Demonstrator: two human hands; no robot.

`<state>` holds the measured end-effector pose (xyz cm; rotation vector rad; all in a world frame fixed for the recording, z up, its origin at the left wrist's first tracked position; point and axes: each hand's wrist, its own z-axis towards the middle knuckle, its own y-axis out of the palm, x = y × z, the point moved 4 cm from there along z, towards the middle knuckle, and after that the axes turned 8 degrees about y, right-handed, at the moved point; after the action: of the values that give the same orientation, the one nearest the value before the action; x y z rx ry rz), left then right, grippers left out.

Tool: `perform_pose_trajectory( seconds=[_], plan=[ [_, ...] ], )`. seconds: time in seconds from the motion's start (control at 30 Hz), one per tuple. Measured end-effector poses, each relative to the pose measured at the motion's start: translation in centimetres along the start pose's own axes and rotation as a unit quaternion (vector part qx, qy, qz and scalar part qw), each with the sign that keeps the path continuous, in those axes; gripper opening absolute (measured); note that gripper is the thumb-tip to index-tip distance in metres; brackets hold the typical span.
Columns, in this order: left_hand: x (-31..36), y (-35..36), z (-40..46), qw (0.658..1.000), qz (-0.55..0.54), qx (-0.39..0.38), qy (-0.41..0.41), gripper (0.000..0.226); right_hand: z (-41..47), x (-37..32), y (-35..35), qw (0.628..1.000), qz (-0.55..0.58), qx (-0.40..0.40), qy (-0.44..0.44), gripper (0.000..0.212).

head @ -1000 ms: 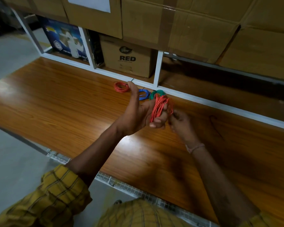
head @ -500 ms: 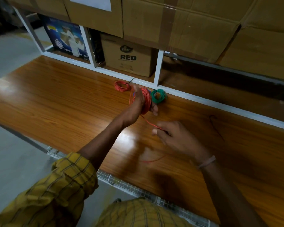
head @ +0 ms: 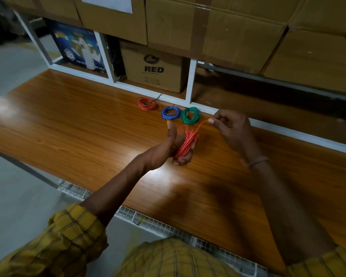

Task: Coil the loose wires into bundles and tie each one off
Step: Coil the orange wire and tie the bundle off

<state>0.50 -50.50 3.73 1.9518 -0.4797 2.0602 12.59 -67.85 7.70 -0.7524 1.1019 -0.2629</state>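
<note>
Left hand (head: 168, 148), thumb raised, grips an orange wire bundle (head: 186, 142) above the tabletop (head: 78, 126); right hand (head: 231, 126) apparently pinches its free end. Carton (head: 152, 70) reads "RED".

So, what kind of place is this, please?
Probably a storeroom or a small warehouse work area. Taped cardboard cartons are stacked on a white metal rack, with a wooden worktop in front and finished wire coils on it.
</note>
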Motion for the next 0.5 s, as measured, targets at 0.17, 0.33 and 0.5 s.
perform_pose_trajectory(
  seconds=[0.17, 0.33, 0.5],
  plan=[
    [2.8, 0.6, 0.4, 0.988, -0.147, -0.011, 0.053, 0.115, -0.9, 2.3, 3.1, 0.993, 0.076, 0.014, 0.092, 0.015],
    [5.4, -0.7, 2.2, 0.974, -0.169, 0.1, 0.115, 0.11, -4.8, 2.1, 8.1, 0.987, 0.056, -0.076, 0.13, 0.018],
    [4.3, -2.1, 3.1, 0.975, -0.049, 0.204, 0.075, 0.117, -7.7, -1.9, 8.4, 0.994, -0.032, -0.096, 0.03, 0.028]
  ],
)
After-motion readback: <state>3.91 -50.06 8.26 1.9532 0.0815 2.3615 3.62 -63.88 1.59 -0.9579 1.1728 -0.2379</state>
